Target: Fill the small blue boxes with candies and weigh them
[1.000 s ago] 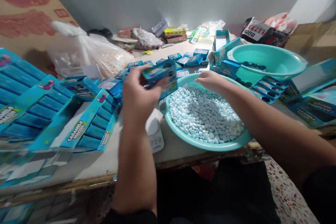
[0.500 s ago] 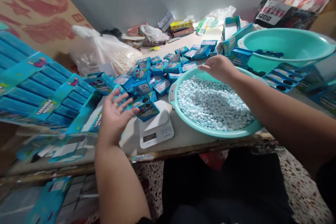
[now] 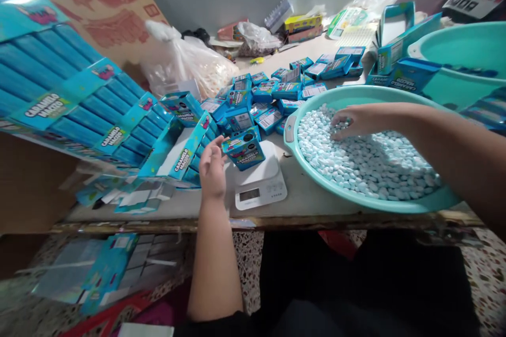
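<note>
My left hand [image 3: 213, 168] is open beside a small blue candy box [image 3: 244, 150] that stands on a white kitchen scale [image 3: 261, 189]. Its fingers are slightly bent, close to the box's left side; whether they touch it I cannot tell. The scale's display shows digits too blurred to read. My right hand [image 3: 361, 118] reaches into a turquoise tub [image 3: 290, 129] of pale blue and white candies [image 3: 367, 168]. Its curved fingers are apart, with the tips at the candies and some candies between thumb and fingers.
Several blue boxes [image 3: 286, 89] lie piled behind the scale. Stacked packs [image 3: 83, 121] lean at the left, by an open display tray [image 3: 184, 155]. A second turquoise tub [image 3: 470, 45] stands at the right. A clear plastic bag [image 3: 190, 63] and cardboard carton [image 3: 103, 5] are behind.
My right hand has come down from above the tub's far rim into the candies. My left hand has drawn nearer the box on the scale. The view has shifted left.
</note>
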